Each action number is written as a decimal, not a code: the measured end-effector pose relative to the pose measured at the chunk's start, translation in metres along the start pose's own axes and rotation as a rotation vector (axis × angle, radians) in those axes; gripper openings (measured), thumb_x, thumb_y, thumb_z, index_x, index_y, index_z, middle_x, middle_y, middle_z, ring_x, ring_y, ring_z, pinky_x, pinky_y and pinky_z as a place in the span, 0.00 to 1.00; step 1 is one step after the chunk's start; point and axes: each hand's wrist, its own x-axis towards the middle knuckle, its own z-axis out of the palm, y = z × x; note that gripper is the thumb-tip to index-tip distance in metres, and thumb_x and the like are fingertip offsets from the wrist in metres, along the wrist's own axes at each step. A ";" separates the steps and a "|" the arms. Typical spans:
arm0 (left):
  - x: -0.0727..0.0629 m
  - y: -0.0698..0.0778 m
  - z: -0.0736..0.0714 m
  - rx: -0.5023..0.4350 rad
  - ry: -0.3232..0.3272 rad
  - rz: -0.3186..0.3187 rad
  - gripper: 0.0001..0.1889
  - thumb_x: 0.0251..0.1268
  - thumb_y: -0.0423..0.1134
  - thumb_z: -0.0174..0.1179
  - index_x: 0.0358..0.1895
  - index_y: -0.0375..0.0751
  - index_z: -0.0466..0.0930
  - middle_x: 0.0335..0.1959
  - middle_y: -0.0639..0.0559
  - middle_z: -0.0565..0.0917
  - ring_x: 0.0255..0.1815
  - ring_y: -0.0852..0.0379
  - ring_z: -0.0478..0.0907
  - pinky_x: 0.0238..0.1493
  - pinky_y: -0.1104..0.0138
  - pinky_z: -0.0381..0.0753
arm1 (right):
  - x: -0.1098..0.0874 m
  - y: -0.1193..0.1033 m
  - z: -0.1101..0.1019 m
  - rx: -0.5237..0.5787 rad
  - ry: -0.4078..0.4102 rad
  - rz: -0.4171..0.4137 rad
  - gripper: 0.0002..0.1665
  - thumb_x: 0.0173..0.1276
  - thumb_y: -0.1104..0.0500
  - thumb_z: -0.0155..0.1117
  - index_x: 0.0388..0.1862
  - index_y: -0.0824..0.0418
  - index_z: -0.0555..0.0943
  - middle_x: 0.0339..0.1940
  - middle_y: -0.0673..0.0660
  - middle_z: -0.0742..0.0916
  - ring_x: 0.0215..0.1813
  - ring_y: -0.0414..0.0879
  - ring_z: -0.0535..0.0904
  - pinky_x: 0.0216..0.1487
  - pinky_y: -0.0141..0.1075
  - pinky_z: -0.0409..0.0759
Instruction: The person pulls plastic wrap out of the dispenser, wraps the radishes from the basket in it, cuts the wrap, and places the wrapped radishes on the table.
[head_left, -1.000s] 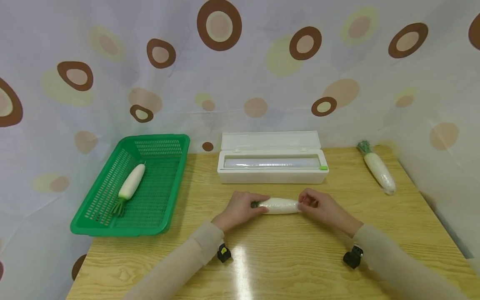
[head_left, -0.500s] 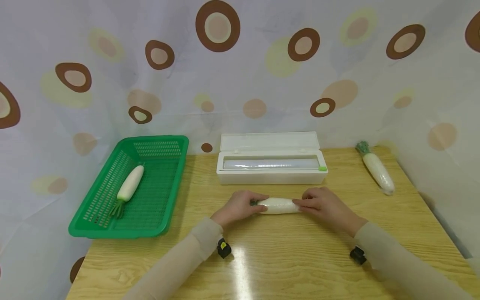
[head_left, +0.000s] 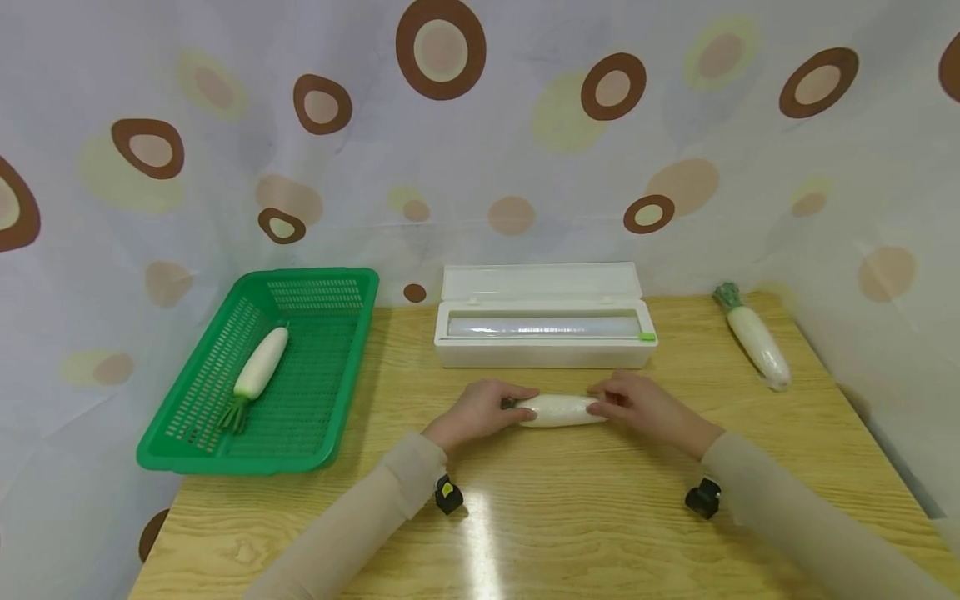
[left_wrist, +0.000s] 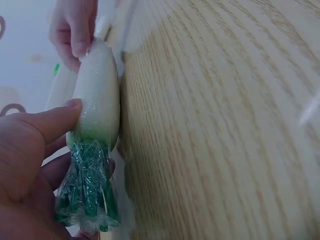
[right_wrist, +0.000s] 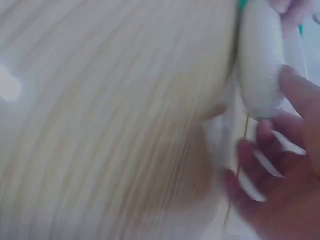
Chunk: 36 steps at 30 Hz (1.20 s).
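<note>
A white radish (head_left: 558,410) wrapped in clear plastic film lies sideways on the wooden table in the head view. My left hand (head_left: 480,410) holds its leafy end, thumb on the near side and fingers behind. Crinkled film covers the green stems (left_wrist: 89,182) in the left wrist view. At the bare tip end, my right hand (head_left: 647,410) pinches the radish with thumb and forefinger. The right wrist view has the thumb on the radish's side, with the other fingers (right_wrist: 267,170) loosely spread past the tip.
Behind the hands stands a white cling film box (head_left: 546,353), its lid raised and a roll (head_left: 543,326) inside. A green basket (head_left: 348,367) at left carries an unwrapped radish (head_left: 262,362). Another film-wrapped radish (head_left: 757,343) lies at the back right. A patterned curtain (head_left: 480,150) hangs behind the table.
My right hand's fingers have shifted slightly along the radish's tip, moving from a curled pinch at the end to a hold around it. The left hand stays in place.
</note>
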 end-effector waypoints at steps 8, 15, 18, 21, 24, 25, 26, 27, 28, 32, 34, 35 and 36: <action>0.000 -0.001 0.001 0.065 0.024 0.043 0.23 0.74 0.51 0.65 0.68 0.52 0.82 0.65 0.55 0.83 0.66 0.52 0.80 0.67 0.57 0.77 | 0.008 -0.005 0.001 0.267 -0.103 0.232 0.16 0.78 0.48 0.64 0.41 0.61 0.84 0.29 0.51 0.82 0.31 0.44 0.73 0.33 0.34 0.73; 0.001 -0.004 0.002 -0.002 -0.007 0.026 0.23 0.77 0.50 0.63 0.70 0.51 0.80 0.66 0.51 0.83 0.62 0.53 0.81 0.62 0.58 0.80 | -0.004 -0.004 0.001 0.076 0.051 0.032 0.23 0.75 0.51 0.69 0.61 0.64 0.84 0.34 0.45 0.82 0.33 0.37 0.75 0.35 0.33 0.77; 0.002 -0.006 0.001 -0.007 -0.017 0.032 0.23 0.77 0.50 0.62 0.70 0.49 0.80 0.67 0.50 0.82 0.63 0.52 0.81 0.62 0.57 0.80 | -0.010 -0.002 -0.004 -0.097 0.111 -0.175 0.23 0.71 0.58 0.73 0.63 0.61 0.85 0.42 0.46 0.84 0.38 0.37 0.77 0.38 0.35 0.80; 0.005 -0.008 0.000 0.002 -0.024 0.035 0.23 0.77 0.51 0.62 0.70 0.50 0.80 0.67 0.51 0.82 0.66 0.52 0.79 0.64 0.57 0.79 | -0.013 -0.001 -0.009 -0.209 0.115 -0.299 0.23 0.70 0.62 0.72 0.64 0.57 0.86 0.51 0.50 0.87 0.46 0.41 0.82 0.44 0.40 0.84; 0.005 -0.008 0.000 0.003 -0.032 0.040 0.23 0.77 0.51 0.62 0.69 0.50 0.81 0.67 0.52 0.82 0.66 0.52 0.80 0.63 0.57 0.79 | -0.011 -0.001 -0.010 -0.162 0.028 -0.245 0.25 0.74 0.61 0.68 0.69 0.61 0.81 0.52 0.50 0.88 0.50 0.41 0.85 0.49 0.41 0.85; 0.005 -0.007 -0.001 0.010 -0.031 0.044 0.23 0.77 0.51 0.62 0.69 0.51 0.81 0.66 0.52 0.82 0.65 0.52 0.80 0.63 0.57 0.79 | -0.010 -0.001 -0.011 -0.129 -0.004 -0.206 0.25 0.76 0.59 0.67 0.70 0.63 0.80 0.51 0.50 0.88 0.49 0.41 0.85 0.49 0.40 0.85; 0.006 -0.007 -0.001 0.018 -0.029 0.046 0.22 0.77 0.51 0.63 0.69 0.51 0.81 0.66 0.52 0.83 0.65 0.52 0.80 0.63 0.56 0.79 | -0.009 0.000 -0.011 -0.105 -0.033 -0.164 0.25 0.77 0.58 0.66 0.69 0.64 0.80 0.50 0.50 0.89 0.49 0.41 0.85 0.50 0.40 0.85; 0.006 -0.006 -0.001 0.024 -0.028 0.047 0.22 0.76 0.50 0.63 0.69 0.51 0.81 0.66 0.52 0.83 0.65 0.52 0.80 0.64 0.55 0.79 | -0.008 0.000 -0.011 -0.083 -0.061 -0.122 0.24 0.77 0.56 0.66 0.68 0.65 0.81 0.50 0.51 0.89 0.49 0.41 0.85 0.50 0.40 0.84; 0.006 -0.005 -0.001 0.029 -0.027 0.050 0.22 0.76 0.50 0.63 0.69 0.51 0.81 0.66 0.53 0.83 0.65 0.52 0.80 0.65 0.54 0.78 | -0.007 0.001 -0.011 -0.063 -0.086 -0.088 0.25 0.77 0.55 0.66 0.67 0.66 0.81 0.50 0.51 0.89 0.48 0.41 0.84 0.50 0.40 0.84; 0.005 -0.005 0.000 0.039 -0.031 0.039 0.23 0.76 0.50 0.64 0.69 0.53 0.81 0.67 0.54 0.82 0.68 0.51 0.78 0.67 0.51 0.76 | -0.005 0.002 -0.011 -0.040 -0.143 -0.101 0.21 0.77 0.53 0.67 0.58 0.67 0.86 0.49 0.55 0.90 0.48 0.44 0.85 0.49 0.41 0.85; 0.005 -0.006 0.000 0.041 -0.033 0.036 0.23 0.76 0.50 0.64 0.70 0.53 0.81 0.67 0.54 0.82 0.68 0.51 0.78 0.67 0.51 0.76 | -0.005 0.002 -0.010 -0.030 -0.155 -0.124 0.22 0.76 0.52 0.68 0.59 0.67 0.85 0.46 0.53 0.89 0.44 0.41 0.83 0.45 0.39 0.84; 0.004 -0.006 0.000 0.042 -0.034 0.034 0.23 0.76 0.50 0.63 0.70 0.54 0.80 0.67 0.54 0.82 0.68 0.51 0.78 0.66 0.51 0.76 | -0.005 0.002 -0.010 -0.031 -0.155 -0.132 0.23 0.76 0.52 0.68 0.60 0.67 0.85 0.45 0.52 0.88 0.43 0.39 0.82 0.44 0.38 0.83; 0.004 -0.006 -0.001 0.041 -0.033 0.034 0.23 0.76 0.50 0.63 0.70 0.53 0.80 0.67 0.53 0.82 0.67 0.51 0.79 0.66 0.51 0.76 | -0.005 0.002 -0.009 -0.034 -0.154 -0.138 0.23 0.76 0.51 0.68 0.60 0.67 0.85 0.45 0.51 0.88 0.42 0.38 0.80 0.44 0.37 0.82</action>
